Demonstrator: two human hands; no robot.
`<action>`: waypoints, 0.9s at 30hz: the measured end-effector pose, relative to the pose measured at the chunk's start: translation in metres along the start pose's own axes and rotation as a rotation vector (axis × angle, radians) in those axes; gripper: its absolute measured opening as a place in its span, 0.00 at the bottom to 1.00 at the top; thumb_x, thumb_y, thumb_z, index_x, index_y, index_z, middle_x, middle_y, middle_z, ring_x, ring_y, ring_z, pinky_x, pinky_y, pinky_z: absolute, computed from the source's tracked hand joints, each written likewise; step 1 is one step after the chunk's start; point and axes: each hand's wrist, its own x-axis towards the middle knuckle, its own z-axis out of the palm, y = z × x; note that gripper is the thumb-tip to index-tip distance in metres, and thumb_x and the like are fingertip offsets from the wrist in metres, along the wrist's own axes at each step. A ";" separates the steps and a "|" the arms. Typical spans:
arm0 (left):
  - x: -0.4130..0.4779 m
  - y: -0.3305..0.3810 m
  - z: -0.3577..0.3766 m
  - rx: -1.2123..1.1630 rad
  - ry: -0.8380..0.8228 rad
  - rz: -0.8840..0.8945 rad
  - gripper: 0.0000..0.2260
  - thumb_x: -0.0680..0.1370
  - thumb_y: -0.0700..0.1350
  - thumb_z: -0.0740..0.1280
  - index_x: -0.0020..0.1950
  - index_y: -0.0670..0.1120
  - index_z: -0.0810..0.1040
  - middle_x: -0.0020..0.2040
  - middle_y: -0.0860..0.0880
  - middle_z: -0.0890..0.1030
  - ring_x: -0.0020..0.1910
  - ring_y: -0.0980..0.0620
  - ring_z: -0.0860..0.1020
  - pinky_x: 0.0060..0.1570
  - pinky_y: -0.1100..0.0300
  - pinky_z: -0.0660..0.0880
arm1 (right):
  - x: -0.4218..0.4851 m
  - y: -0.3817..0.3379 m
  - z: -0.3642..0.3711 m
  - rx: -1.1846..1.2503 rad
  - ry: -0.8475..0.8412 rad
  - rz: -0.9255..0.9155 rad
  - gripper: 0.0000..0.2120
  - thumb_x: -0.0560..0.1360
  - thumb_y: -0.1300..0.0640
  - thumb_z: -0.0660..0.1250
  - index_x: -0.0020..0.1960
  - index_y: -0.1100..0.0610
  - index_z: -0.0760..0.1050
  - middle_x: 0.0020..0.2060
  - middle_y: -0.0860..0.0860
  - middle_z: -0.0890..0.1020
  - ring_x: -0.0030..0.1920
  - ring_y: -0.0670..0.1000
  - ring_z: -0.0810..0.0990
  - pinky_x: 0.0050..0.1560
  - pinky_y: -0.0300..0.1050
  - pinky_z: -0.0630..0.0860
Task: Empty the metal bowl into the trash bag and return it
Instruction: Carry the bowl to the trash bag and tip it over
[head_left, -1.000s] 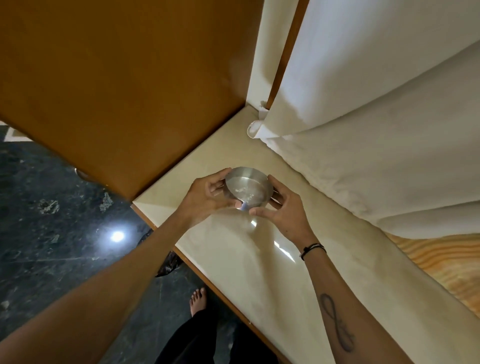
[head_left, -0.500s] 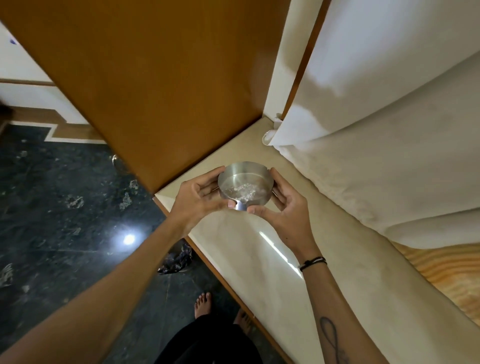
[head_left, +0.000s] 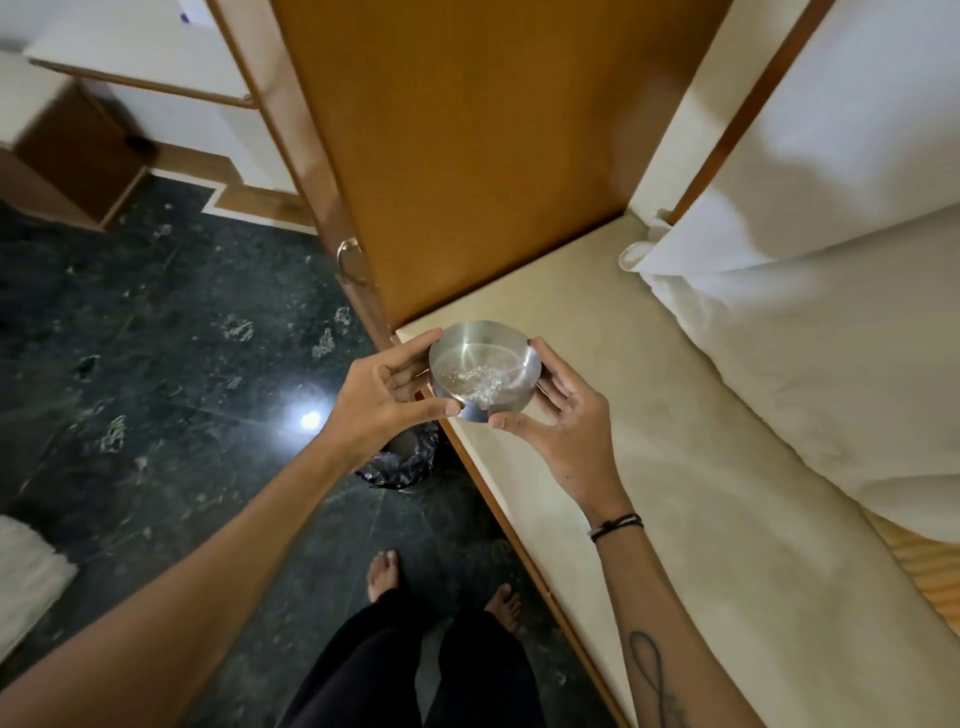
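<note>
A small round metal bowl (head_left: 484, 367) with pale crumbs in its bottom is held upright between both hands, above the near left corner of a cream countertop (head_left: 675, 467). My left hand (head_left: 384, 400) grips its left side and my right hand (head_left: 558, 415) grips its right side, thumbs meeting under the front rim. Below my left wrist, on the dark floor, stands a bin lined with a dark trash bag (head_left: 402, 460), partly hidden by my arm.
A tall wooden door (head_left: 467, 156) with a metal handle (head_left: 347, 260) stands just behind the bowl. White curtains (head_left: 805, 260) hang over the counter's right side. My bare feet (head_left: 384, 574) stand on the dark marble floor (head_left: 156, 338). A white cloth (head_left: 26, 571) lies at far left.
The bowl has been lifted off the countertop and drawn left toward its corner, both hands still on it. My view has pulled back and left, showing more floor and the trash bag.
</note>
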 end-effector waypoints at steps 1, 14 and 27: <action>-0.004 -0.004 -0.008 0.007 -0.001 0.000 0.44 0.64 0.39 0.84 0.79 0.43 0.73 0.71 0.53 0.83 0.72 0.52 0.81 0.74 0.45 0.76 | 0.000 0.003 0.008 0.003 -0.011 0.003 0.49 0.65 0.65 0.87 0.83 0.57 0.70 0.79 0.50 0.76 0.79 0.47 0.74 0.80 0.54 0.73; -0.022 -0.134 -0.155 -0.018 -0.195 -0.116 0.46 0.70 0.32 0.81 0.84 0.48 0.66 0.79 0.55 0.75 0.78 0.57 0.75 0.78 0.53 0.71 | -0.005 0.083 0.183 -0.060 0.004 0.163 0.49 0.68 0.60 0.86 0.84 0.53 0.68 0.79 0.44 0.76 0.77 0.40 0.74 0.78 0.42 0.73; 0.031 -0.350 -0.234 -0.005 -0.257 -0.184 0.37 0.75 0.35 0.78 0.82 0.47 0.70 0.81 0.57 0.72 0.77 0.60 0.75 0.75 0.60 0.73 | 0.053 0.270 0.303 0.001 0.107 0.372 0.45 0.69 0.66 0.84 0.82 0.58 0.70 0.68 0.38 0.80 0.72 0.39 0.80 0.73 0.42 0.79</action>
